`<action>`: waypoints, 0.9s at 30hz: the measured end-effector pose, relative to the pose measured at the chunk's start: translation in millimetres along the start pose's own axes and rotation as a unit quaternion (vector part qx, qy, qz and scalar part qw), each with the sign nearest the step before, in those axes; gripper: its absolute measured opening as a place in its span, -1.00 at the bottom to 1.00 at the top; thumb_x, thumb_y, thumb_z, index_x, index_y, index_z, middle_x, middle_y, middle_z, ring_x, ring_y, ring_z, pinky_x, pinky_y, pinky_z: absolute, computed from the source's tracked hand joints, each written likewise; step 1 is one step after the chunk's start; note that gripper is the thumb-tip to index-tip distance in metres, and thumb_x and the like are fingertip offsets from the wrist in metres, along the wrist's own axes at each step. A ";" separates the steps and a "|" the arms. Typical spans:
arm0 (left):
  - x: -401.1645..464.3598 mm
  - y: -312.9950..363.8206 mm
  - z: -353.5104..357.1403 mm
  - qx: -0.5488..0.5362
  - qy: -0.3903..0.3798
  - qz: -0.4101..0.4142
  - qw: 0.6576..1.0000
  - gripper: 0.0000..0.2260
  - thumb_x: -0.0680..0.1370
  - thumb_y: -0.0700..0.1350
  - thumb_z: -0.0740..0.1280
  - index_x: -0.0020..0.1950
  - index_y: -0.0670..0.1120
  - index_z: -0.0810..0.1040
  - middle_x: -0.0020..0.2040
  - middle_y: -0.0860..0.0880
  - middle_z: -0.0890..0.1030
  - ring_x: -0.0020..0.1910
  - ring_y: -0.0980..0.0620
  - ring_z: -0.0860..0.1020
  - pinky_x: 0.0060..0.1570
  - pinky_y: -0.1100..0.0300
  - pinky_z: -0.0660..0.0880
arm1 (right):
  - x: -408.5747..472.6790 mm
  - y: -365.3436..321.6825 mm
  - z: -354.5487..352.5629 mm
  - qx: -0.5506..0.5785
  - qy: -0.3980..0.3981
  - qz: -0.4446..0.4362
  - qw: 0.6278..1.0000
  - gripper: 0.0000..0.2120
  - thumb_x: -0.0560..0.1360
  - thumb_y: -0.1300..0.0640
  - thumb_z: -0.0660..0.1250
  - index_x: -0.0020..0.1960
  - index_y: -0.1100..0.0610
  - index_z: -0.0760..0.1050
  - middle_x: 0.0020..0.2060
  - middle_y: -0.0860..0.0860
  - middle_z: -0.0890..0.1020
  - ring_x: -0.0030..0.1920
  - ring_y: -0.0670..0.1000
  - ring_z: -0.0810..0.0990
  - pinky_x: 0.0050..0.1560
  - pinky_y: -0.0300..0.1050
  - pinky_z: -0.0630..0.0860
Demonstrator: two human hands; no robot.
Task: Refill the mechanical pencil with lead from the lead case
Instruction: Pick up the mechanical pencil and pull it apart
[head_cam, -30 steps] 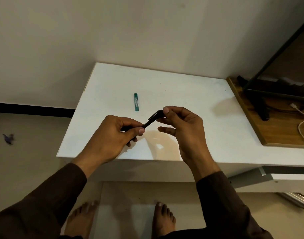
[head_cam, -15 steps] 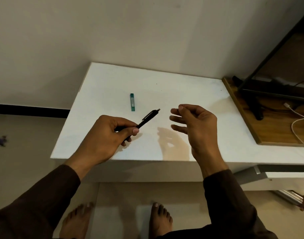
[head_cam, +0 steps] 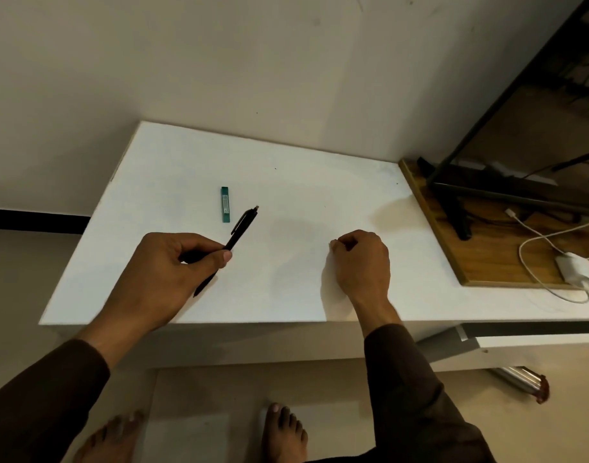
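A black mechanical pencil is held by its lower half in my left hand, above the white table. Its clip end points up and away, towards the back right. The green lead case lies flat on the table just beyond the pencil's upper end, apart from both hands. My right hand rests on the table to the right, with its fingers curled and thumb and forefinger pinched together. I cannot see whether anything small is pinched there.
A wooden board lies at the table's right end, carrying a black monitor stand and a white charger with cable. The wall runs behind the table. My bare feet stand on the floor below its front edge.
My right hand let go of the pencil's top end, moved right and came down onto the table with fingers closed. My left hand lowered slightly, still holding the pencil.
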State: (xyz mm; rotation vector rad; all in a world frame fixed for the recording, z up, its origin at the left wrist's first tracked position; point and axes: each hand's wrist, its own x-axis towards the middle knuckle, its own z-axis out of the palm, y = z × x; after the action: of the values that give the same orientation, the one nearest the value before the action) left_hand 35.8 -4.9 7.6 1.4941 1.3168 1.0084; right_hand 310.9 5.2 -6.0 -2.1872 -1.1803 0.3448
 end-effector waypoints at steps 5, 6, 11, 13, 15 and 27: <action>2.7 0.3 0.6 0.004 0.011 0.005 1.000 -0.97 0.49 -0.10 0.52 -0.12 0.02 0.77 -0.18 0.15 0.74 -0.32 0.17 0.64 -0.33 0.47 0.49 | -17.8 -21.6 -4.4 0.015 0.045 -0.051 0.998 -0.73 0.60 -0.01 0.37 0.24 0.08 0.58 0.09 0.00 0.64 -0.03 -0.08 0.58 -0.01 -0.25 0.46; 2.3 0.8 0.4 -0.005 0.011 0.000 1.000 -0.97 0.49 -0.10 0.53 -0.12 0.02 0.77 -0.17 0.11 0.74 -0.32 0.18 0.64 -0.34 0.47 0.49 | -26.5 -31.3 -3.2 0.067 0.043 -0.072 0.994 -0.78 0.60 -0.01 0.37 0.20 0.05 0.60 0.03 -0.05 0.66 -0.08 -0.14 0.58 -0.04 -0.29 0.48; -0.2 5.4 1.6 -0.026 -0.006 -0.013 1.000 -0.96 0.50 -0.11 0.52 -0.10 -0.01 0.78 -0.24 0.11 0.76 -0.33 0.23 0.66 -0.32 0.43 0.51 | -75.1 -73.5 10.9 0.261 -0.091 -0.092 0.957 -0.84 0.57 -0.05 0.40 0.03 0.00 0.67 -0.13 -0.13 0.72 -0.18 -0.10 0.68 -0.24 -0.29 0.57; -1.7 6.6 2.4 -0.015 -0.019 -0.007 1.000 -0.94 0.50 -0.07 0.51 -0.08 -0.01 0.79 -0.26 0.10 0.76 -0.36 0.18 0.64 -0.34 0.36 0.54 | -85.4 -82.4 15.9 0.285 -0.133 -0.088 0.945 -0.84 0.54 -0.07 0.43 0.01 -0.01 0.68 -0.15 -0.12 0.74 -0.16 -0.09 0.70 -0.22 -0.23 0.63; -2.9 7.8 2.7 -0.013 -0.036 0.001 0.999 -0.91 0.51 -0.05 0.50 -0.06 0.00 0.79 -0.29 0.12 0.74 -0.39 0.17 0.62 -0.36 0.34 0.55 | -89.8 -87.9 18.6 0.307 -0.157 -0.079 0.935 -0.87 0.52 -0.04 0.46 0.00 0.00 0.68 -0.16 -0.12 0.75 -0.14 -0.11 0.71 -0.15 -0.17 0.66; -1.9 10.2 0.2 0.035 -0.056 0.003 0.998 -0.89 0.49 -0.07 0.52 -0.03 -0.07 0.75 -0.20 0.03 0.77 -0.20 0.12 0.73 -0.10 0.28 0.63 | -75.8 -89.7 9.3 0.380 -0.119 -0.078 0.914 -0.89 0.59 0.11 0.40 0.04 0.10 0.67 -0.13 -0.02 0.76 -0.18 -0.01 0.73 -0.29 -0.23 0.62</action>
State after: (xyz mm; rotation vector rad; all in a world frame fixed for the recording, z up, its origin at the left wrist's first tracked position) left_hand 38.6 -7.3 17.2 1.5841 1.2797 0.8779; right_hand 204.3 -17.0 38.8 -1.3895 -1.0863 0.8592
